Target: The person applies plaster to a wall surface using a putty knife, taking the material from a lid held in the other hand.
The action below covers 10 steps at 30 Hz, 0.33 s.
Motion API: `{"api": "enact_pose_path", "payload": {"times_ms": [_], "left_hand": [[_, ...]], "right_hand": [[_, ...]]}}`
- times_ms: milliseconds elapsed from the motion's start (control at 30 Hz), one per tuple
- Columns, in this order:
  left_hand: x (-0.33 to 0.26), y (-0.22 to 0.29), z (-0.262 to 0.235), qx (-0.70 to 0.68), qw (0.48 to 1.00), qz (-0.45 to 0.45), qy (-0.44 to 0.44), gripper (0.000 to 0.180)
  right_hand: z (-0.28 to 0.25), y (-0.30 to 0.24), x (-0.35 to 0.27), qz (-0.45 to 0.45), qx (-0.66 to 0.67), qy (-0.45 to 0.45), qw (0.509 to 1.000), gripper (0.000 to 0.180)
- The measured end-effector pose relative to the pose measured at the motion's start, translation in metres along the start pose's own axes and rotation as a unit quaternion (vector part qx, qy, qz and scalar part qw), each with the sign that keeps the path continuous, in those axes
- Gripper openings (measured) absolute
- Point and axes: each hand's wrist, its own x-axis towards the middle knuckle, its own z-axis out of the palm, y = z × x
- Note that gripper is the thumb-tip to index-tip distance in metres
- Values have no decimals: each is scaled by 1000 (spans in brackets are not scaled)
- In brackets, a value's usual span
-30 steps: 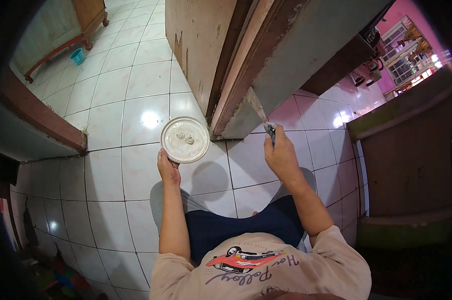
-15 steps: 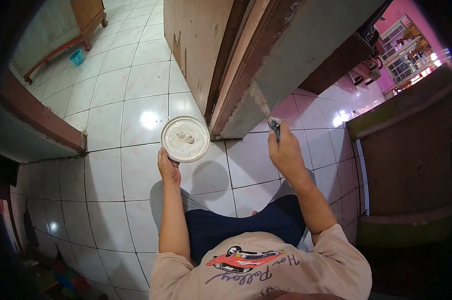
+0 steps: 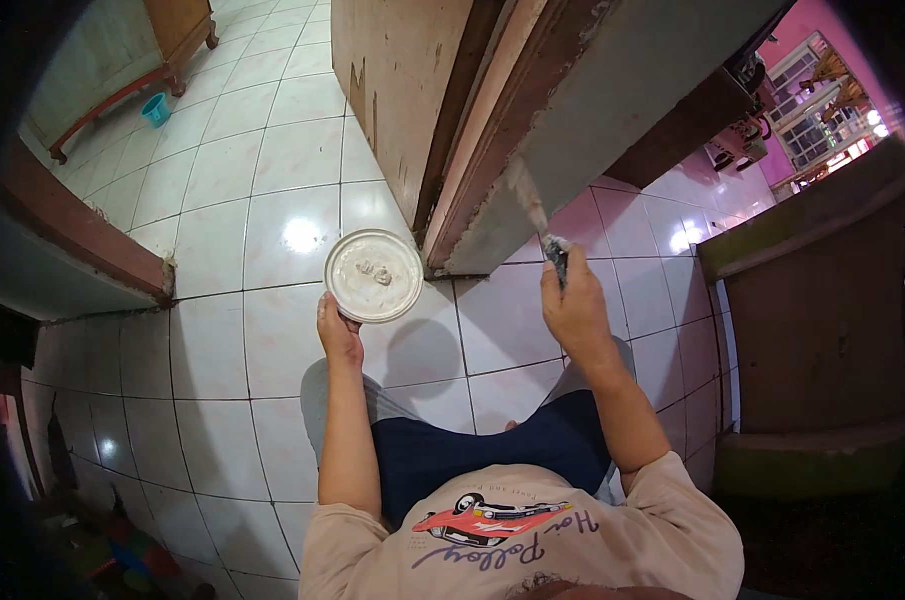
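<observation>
My left hand grips the near left rim of a round, off-white lid, held level above the floor. A few lumps of whitish putty lie at its middle. In my right hand is a putty knife, its dark handle smeared with white. The knife's blade, coated in pale paste, points up and away and rests against the grey wall edge beside the door frame. A rough pale strip runs along that seam between wood and wall.
A worn wooden door stands beyond the frame. Left of it are a teal pail and a cabinet on the tiled floor. A brown wooden piece of furniture stands close on my right.
My right hand and the putty knife have shifted slightly to the right along the wall edge. The lid in my left hand has barely moved.
</observation>
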Motion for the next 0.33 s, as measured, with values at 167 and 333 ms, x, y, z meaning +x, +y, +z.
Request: {"api": "enact_pose_path", "payload": {"times_ms": [167, 333], "left_hand": [[3, -2, 0, 6, 1000, -6, 6, 29], [3, -4, -2, 17, 1000, -8, -19, 33]], "right_hand": [[-5, -8, -6, -19, 10, -16, 1000, 25], [8, 8, -2, 15, -2, -28, 1000, 29]]}}
